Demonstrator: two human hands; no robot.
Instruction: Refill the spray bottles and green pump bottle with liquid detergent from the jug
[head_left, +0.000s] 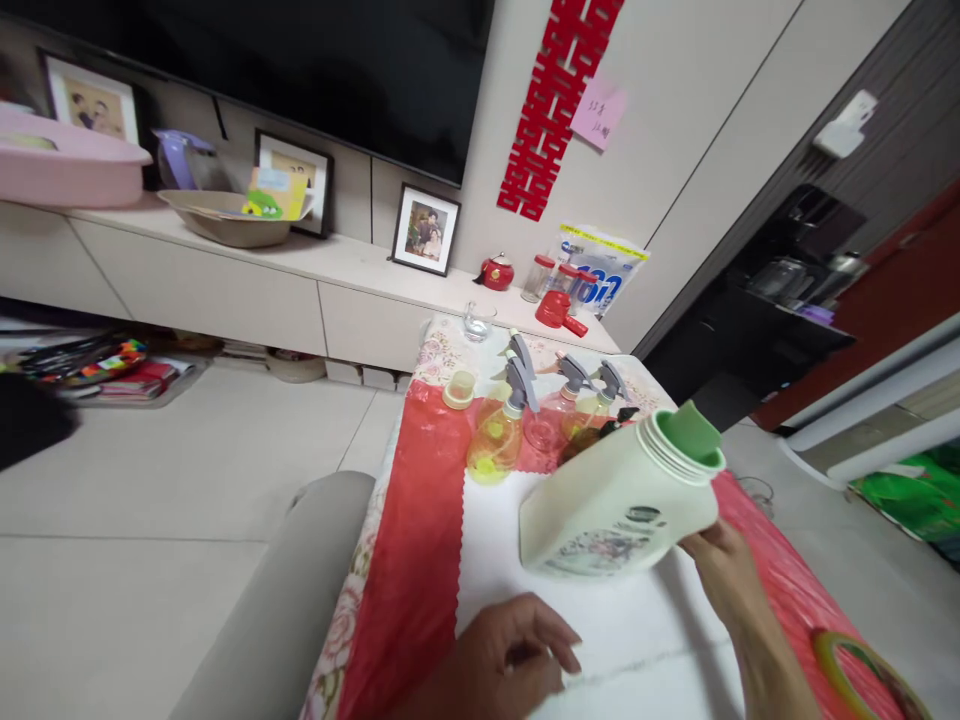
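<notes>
My right hand (716, 565) grips a pale green laundry detergent jug (600, 510) from its far right side. The jug leans to the right above a white sheet (487, 560), its uncapped mouth showing a green inner spout. I cannot tell whether its base touches the sheet. My left hand (517, 650) is over the sheet in front of the jug, fingers loosely bent and apart, holding nothing. Behind the jug stand several spray bottles with grey triggers, among them a yellow spray bottle (495, 440) and a pink spray bottle (551, 415). A pale cap (458, 390) lies left of them.
Red sheeting (420, 480) covers part of the flowered tablecloth (442, 350). A tape roll (832, 660) lies at the right edge. A glass cup (478, 322) stands at the table's far end, before a low cabinet (247, 280) with picture frames and a pink basin (67, 165).
</notes>
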